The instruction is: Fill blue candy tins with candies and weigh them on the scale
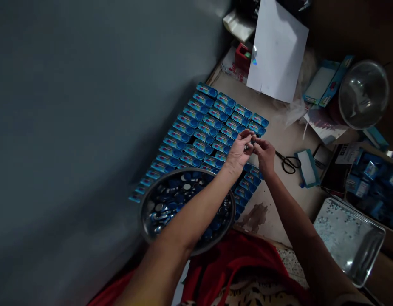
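Note:
My left hand (239, 149) and my right hand (265, 154) meet fingertip to fingertip above the right side of the rows of blue blister-like packs (204, 138). Small pieces show in the curled left palm, too tiny to name. The right fingers pinch together at the left fingertips; what lies between them is hidden. Below my left forearm stands a round metal bowl (143, 221) holding many small blue, white and shiny pieces (166, 208). The flat packs lie side by side in slanting columns, partly covered by the bowl and hands.
Black-handled scissors (288, 163) and a small blue box (307, 168) lie right of my hands. Further right are a metal tray (370, 265) with tiny pieces, a carton (338, 170) of blue packs and a clear bowl (363, 95). White paper (277, 51) is behind; a wall (72, 106) borders the left.

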`<action>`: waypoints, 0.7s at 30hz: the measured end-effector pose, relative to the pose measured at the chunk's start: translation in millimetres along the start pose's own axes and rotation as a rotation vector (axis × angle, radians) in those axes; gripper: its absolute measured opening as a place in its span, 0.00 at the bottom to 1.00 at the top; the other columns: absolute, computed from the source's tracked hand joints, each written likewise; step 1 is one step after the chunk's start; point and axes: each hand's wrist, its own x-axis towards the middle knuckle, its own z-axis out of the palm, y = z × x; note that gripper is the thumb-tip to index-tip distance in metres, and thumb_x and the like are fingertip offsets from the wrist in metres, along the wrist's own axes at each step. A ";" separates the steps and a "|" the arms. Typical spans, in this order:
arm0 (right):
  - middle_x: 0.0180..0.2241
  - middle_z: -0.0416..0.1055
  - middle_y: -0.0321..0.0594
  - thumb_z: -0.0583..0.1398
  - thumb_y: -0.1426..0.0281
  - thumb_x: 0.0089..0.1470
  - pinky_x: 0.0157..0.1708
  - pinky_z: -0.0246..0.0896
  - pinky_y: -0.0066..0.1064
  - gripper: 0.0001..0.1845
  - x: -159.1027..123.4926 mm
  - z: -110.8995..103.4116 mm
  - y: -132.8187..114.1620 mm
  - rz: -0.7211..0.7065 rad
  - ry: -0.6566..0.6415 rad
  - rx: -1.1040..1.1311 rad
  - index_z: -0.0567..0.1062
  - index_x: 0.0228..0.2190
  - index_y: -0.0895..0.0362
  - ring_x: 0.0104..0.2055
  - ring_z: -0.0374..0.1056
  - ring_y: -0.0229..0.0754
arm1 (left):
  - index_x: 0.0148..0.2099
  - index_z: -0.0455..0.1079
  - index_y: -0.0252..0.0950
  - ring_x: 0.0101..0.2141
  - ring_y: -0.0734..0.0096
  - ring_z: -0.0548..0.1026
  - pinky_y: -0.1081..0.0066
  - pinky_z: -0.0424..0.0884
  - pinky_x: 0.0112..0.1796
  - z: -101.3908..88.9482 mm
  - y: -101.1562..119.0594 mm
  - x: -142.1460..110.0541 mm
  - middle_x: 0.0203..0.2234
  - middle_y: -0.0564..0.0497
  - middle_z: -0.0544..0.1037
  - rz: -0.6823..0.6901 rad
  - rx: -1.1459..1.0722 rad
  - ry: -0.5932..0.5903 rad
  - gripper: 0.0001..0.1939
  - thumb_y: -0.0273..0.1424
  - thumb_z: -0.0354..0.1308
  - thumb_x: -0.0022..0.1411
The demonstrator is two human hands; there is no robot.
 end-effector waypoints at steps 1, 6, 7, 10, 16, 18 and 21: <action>0.46 0.83 0.42 0.64 0.54 0.61 0.51 0.78 0.49 0.15 -1.4 -3.1 3.4 0.019 0.044 0.040 0.77 0.44 0.48 0.49 0.80 0.51 | 0.48 0.76 0.38 0.34 0.81 0.85 0.88 0.67 0.26 -1.6 -5.0 -1.7 0.37 0.55 0.84 -0.015 -0.003 -0.014 0.14 0.14 0.63 0.69; 0.33 0.82 0.38 0.67 0.64 0.54 0.49 0.77 0.43 0.09 23.0 -24.5 -4.7 0.038 0.161 -0.037 0.82 0.38 0.53 0.37 0.78 0.47 | 0.50 0.75 0.37 0.36 0.77 0.86 0.86 0.75 0.31 -9.9 12.9 3.8 0.36 0.53 0.85 -0.010 -0.008 0.019 0.10 0.17 0.62 0.72; 0.34 0.82 0.38 0.67 0.67 0.54 0.50 0.75 0.42 0.08 32.2 -27.3 -10.5 -0.002 0.163 -0.166 0.83 0.37 0.53 0.39 0.79 0.48 | 0.48 0.75 0.36 0.35 0.77 0.86 0.84 0.78 0.34 -11.5 23.1 6.5 0.35 0.53 0.84 0.020 -0.001 0.035 0.08 0.18 0.61 0.73; 0.43 0.85 0.42 0.64 0.73 0.56 0.54 0.72 0.40 0.10 58.2 -28.1 -28.9 -0.129 0.085 -0.740 0.86 0.37 0.53 0.48 0.80 0.50 | 0.45 0.75 0.34 0.36 0.75 0.86 0.74 0.84 0.46 -16.8 56.0 13.2 0.35 0.51 0.85 0.087 0.081 0.020 0.07 0.18 0.61 0.73; 0.47 0.85 0.47 0.63 0.73 0.61 0.44 0.68 0.36 0.13 89.4 -13.9 -44.4 -0.151 -0.061 -1.305 0.87 0.43 0.54 0.47 0.78 0.52 | 0.49 0.79 0.33 0.47 0.66 0.88 0.50 0.78 0.65 -30.7 94.8 28.3 0.41 0.49 0.88 -0.052 0.285 -0.133 0.19 0.10 0.58 0.62; 0.44 0.85 0.43 0.67 0.71 0.57 0.41 0.67 0.35 0.11 101.2 -12.7 -45.2 -0.112 -0.097 -1.333 0.86 0.42 0.52 0.44 0.77 0.52 | 0.49 0.79 0.33 0.48 0.63 0.88 0.46 0.78 0.65 -35.3 98.3 35.2 0.41 0.47 0.88 -0.088 0.291 -0.147 0.16 0.12 0.61 0.63; 0.40 0.84 0.38 0.74 0.67 0.49 0.38 0.64 0.34 0.14 115.7 -15.3 -49.1 -0.030 -0.137 -1.326 0.84 0.40 0.50 0.41 0.75 0.50 | 0.51 0.80 0.32 0.49 0.57 0.88 0.46 0.80 0.63 -39.3 98.5 39.6 0.42 0.43 0.89 -0.121 0.298 -0.152 0.12 0.18 0.65 0.67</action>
